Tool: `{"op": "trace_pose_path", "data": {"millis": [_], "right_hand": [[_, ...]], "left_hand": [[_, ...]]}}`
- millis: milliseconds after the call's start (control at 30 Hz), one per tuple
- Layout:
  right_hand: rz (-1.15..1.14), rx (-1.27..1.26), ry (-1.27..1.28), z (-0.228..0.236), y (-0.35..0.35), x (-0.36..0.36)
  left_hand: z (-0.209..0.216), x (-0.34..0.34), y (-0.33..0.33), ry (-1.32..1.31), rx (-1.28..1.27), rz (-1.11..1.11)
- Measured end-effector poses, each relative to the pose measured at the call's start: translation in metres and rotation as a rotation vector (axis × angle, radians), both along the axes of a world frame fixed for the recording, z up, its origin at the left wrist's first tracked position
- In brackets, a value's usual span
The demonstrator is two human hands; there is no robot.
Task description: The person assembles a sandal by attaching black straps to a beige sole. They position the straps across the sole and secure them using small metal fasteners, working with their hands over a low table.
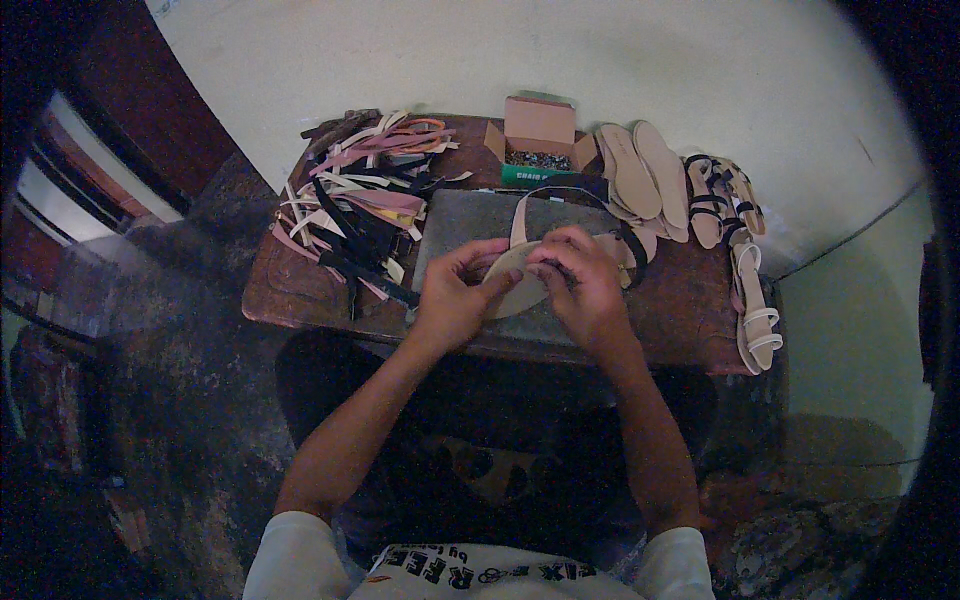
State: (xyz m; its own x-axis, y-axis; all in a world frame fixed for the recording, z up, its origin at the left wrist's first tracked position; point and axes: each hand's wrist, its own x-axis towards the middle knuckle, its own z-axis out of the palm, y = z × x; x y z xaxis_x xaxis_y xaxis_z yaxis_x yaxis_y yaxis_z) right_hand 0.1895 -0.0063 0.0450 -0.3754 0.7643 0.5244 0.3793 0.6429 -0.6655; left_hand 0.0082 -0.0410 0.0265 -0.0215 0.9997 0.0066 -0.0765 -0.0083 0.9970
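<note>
Between my hands, above the grey slab (pixel 450 220), is a pale beige sandal sole (pixel 515 297). My left hand (pixel 455 295) grips its left edge, thumb on top and fingers beneath. A light strap (pixel 520 222) rises in a loop from the sole's far side. My right hand (pixel 588 285) is closed at the sole's right edge, fingertips pinched together; whatever lies between them is hidden. Just right of that hand lies a sandal piece with a dark strap (pixel 637 255), partly covered.
A tangled heap of cut straps (pixel 350 205) covers the left side of the wooden table (pixel 285 290). At the back stands an opened box (pixel 540 125) of small metal pieces. Loose beige soles (pixel 660 175), black-strapped sandals (pixel 706 205) and a white-strapped sandal (pixel 757 320) line the right.
</note>
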Motion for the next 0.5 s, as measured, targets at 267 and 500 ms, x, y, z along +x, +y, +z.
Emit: {"op": "trace_pose_path", "data": {"millis": [267,500], "right_hand": [[-0.089,0.150,-0.050,0.0010,0.0009,-0.0003],[-0.074,0.128,-0.038,-0.0019,0.0011,-0.0019]], "left_hand": [[0.0004,-0.0018,0.0014,0.012,0.040,0.025],[-0.0040,-0.0023,0.0029,0.097,0.070,0.045]]}}
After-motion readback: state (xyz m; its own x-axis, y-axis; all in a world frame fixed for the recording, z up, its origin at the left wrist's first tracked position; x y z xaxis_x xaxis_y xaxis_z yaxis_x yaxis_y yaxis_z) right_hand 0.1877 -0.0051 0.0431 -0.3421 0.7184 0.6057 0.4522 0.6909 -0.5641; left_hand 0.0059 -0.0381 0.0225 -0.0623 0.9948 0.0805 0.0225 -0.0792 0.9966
